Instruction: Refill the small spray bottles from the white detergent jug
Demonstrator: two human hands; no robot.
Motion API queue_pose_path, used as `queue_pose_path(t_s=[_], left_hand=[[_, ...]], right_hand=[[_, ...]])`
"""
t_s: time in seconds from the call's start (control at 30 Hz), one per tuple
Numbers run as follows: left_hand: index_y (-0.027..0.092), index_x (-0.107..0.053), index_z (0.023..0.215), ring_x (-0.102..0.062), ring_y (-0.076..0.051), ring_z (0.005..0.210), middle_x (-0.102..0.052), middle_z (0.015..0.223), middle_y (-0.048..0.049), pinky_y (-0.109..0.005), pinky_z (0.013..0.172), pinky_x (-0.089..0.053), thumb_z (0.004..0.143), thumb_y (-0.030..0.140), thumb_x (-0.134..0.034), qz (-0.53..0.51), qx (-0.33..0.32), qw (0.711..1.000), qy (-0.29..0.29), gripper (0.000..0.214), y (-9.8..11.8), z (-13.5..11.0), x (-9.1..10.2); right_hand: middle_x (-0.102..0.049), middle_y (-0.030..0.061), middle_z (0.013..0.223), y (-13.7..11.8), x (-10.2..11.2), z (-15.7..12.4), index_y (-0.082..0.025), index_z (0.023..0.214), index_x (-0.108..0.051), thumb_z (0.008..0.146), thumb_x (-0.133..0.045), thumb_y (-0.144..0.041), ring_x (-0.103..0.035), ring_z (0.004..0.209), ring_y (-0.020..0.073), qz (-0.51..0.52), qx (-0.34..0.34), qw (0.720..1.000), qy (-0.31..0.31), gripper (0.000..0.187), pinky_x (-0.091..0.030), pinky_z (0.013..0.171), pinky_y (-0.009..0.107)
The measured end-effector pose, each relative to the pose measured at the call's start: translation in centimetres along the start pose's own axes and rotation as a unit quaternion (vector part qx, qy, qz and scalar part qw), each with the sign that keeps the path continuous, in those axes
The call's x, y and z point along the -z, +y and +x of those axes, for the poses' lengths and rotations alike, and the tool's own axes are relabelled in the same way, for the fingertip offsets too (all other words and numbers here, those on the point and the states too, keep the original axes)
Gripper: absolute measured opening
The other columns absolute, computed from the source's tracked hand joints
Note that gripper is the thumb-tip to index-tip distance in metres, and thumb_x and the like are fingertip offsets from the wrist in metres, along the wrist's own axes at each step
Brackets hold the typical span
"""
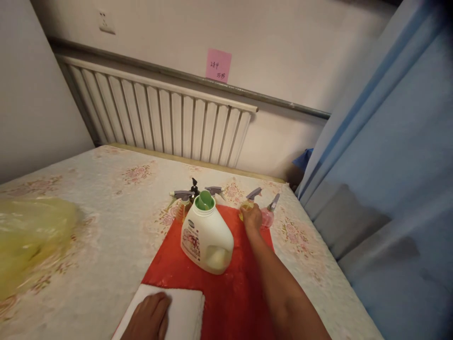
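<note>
My right hand (252, 218) reaches forward, its fingers closed round a spray bottle of yellow liquid (247, 206) with a grey trigger head. Just right of it stands a spray bottle with pink liquid (268, 216). My left hand (150, 315) rests on a folded white cloth (186, 311), fingers lying on it and holding nothing. Between the hands, a large white jug (207, 236) with a green neck stands on a red mat (226, 293). Behind the jug are an orange-tinted spray bottle (183, 208), a black-topped bottle (194, 186) and another grey trigger head (214, 191), their lower parts partly hidden.
The table has a flowered cover (116, 226). A yellowish plastic bag (35, 241) lies at the left. A white radiator (159, 113) runs along the wall, below a pink note (218, 65). A blue curtain (382, 156) hangs down the right side.
</note>
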State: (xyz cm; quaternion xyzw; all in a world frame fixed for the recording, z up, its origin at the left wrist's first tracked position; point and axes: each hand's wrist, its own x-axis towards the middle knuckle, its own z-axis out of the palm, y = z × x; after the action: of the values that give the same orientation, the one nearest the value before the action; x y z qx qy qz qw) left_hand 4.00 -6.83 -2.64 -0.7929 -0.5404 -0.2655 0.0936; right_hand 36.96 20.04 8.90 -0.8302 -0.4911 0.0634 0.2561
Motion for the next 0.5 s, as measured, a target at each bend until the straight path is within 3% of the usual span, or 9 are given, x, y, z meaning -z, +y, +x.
queue_pose_path(t_s=[0.07, 0.23, 0.5], left_hand=[[0.025, -0.06, 0.112, -0.067, -0.024, 0.096, -0.069, 0.106, -0.0054, -0.039, 0.087, -0.056, 0.09, 0.024, -0.054, -0.002, -0.001, 1.0, 0.004, 0.023, 0.05, -0.03, -0.06], [0.025, -0.06, 0.112, -0.067, -0.024, 0.095, -0.069, 0.105, -0.0055, -0.038, 0.087, -0.055, 0.09, 0.022, -0.052, -0.009, 0.002, 1.0, 0.008, 0.023, 0.24, 0.07, -0.08], [0.026, -0.06, 0.11, -0.066, -0.023, 0.094, -0.069, 0.104, -0.0041, -0.037, 0.087, -0.054, 0.09, 0.022, -0.053, -0.02, 0.01, 1.0, 0.011, 0.022, 0.5, 0.25, 0.09]], right_hand=[[-0.065, 0.0091, 0.119, -0.16, 0.21, 0.14, -0.015, 0.123, -0.059, 0.096, -0.061, -0.041, -0.065, 0.102, 0.022, -0.008, -0.003, 1.0, -0.005, 0.038, -0.054, 0.088, 0.042], [-0.069, 0.0236, 0.111, -0.37, 0.61, 0.52, -0.002, 0.119, -0.059, 0.092, -0.062, -0.046, -0.064, 0.104, 0.0292, -0.029, 0.004, 0.999, -0.022, 0.052, -0.044, 0.081, 0.033], [-0.067, 0.0276, 0.114, -0.59, 0.73, -0.17, -0.003, 0.122, -0.057, 0.089, -0.064, -0.051, -0.063, 0.108, 0.0349, -0.057, 0.003, 0.998, -0.006, 0.059, -0.041, 0.083, 0.036]])
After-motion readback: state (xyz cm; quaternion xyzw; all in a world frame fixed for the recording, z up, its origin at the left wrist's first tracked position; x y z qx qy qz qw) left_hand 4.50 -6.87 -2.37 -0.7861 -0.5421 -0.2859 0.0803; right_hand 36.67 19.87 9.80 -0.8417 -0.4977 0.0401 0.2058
